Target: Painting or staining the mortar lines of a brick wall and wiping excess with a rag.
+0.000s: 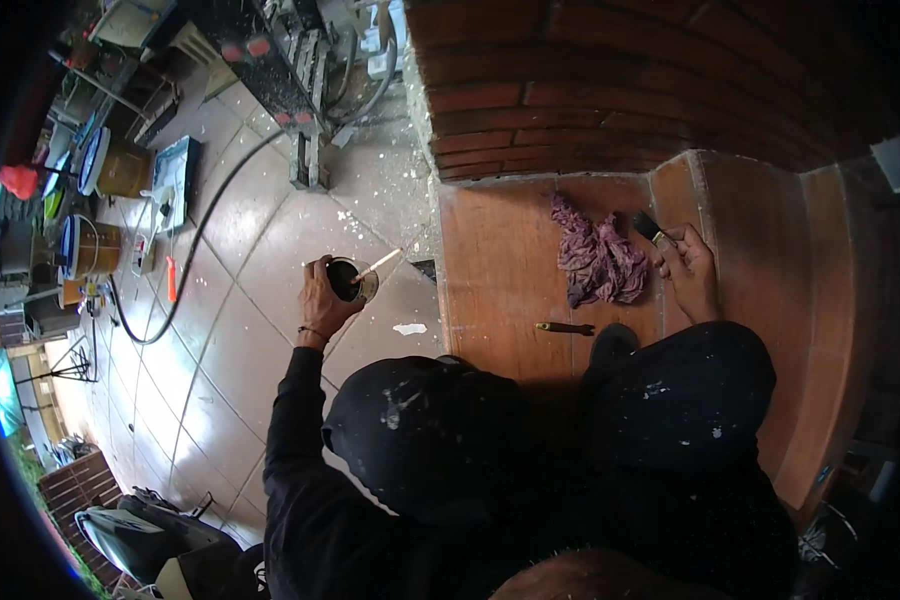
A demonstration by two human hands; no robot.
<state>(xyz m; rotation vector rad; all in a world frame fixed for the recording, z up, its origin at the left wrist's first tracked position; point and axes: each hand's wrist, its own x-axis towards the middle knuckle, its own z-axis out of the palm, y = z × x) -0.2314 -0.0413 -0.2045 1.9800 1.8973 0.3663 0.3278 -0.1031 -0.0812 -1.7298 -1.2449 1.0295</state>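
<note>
My left hand (324, 300) grips a small round can (352, 280) over the tiled floor, left of the step. The can looks dark inside, and a pale thin stick (379, 264) leans out over its rim. On the right, my right hand (686, 262) holds a paintbrush (649, 226) with dark bristles pointing up and left. A crumpled purple rag (600, 259) lies on the orange tiled step (495, 277) between my hands, closer to the right one. Below the rag lies a dark-handled tool with a brass-coloured end (565, 328), close to my shoe.
A brick wall (540, 112) rises behind the step, and more tiled steps (757, 247) are at right. At left are plastic buckets (94, 246), a paint tray (175, 180), an orange-handled tool (171, 279) and a black hose (195, 247). A paint-splattered metal stand (309, 150) is at the back.
</note>
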